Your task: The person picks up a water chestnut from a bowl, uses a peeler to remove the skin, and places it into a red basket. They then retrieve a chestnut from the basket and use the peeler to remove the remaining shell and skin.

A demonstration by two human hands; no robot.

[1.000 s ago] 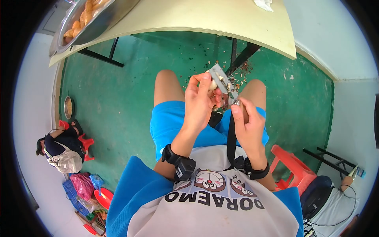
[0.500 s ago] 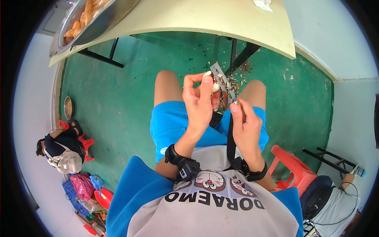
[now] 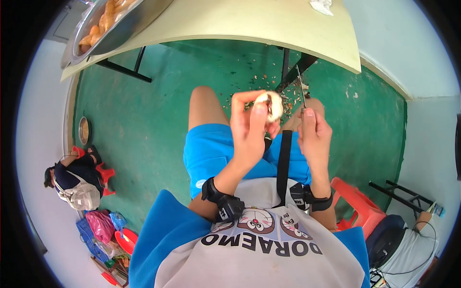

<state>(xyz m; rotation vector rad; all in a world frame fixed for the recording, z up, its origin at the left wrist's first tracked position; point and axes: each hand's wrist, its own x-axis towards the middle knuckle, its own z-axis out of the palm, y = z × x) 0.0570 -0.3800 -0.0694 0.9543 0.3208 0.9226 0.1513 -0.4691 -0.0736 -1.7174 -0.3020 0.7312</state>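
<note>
Bright, even indoor light, with strong fisheye bending and dark rounded corners.

Over the green floor point(image 3: 158, 105) scattered with scraps, the seated person's left hand point(image 3: 250, 122) pinches a pale, rounded piece of food point(image 3: 272, 106) with a dark hollow facing up, while the right hand point(image 3: 315, 134) grips a thin-bladed peeler point(image 3: 301, 91) by its handle, blade pointing toward the table point(image 3: 249, 21), well apart from a metal bowl point(image 3: 129, 36).

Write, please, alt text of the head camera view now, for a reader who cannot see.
A seated person's left hand holds a round, pale piece of food with a dark patch; the right hand holds a bladed tool, apart from it. Scraps lie on the green floor below; a metal bowl stands on the table ahead.
</note>
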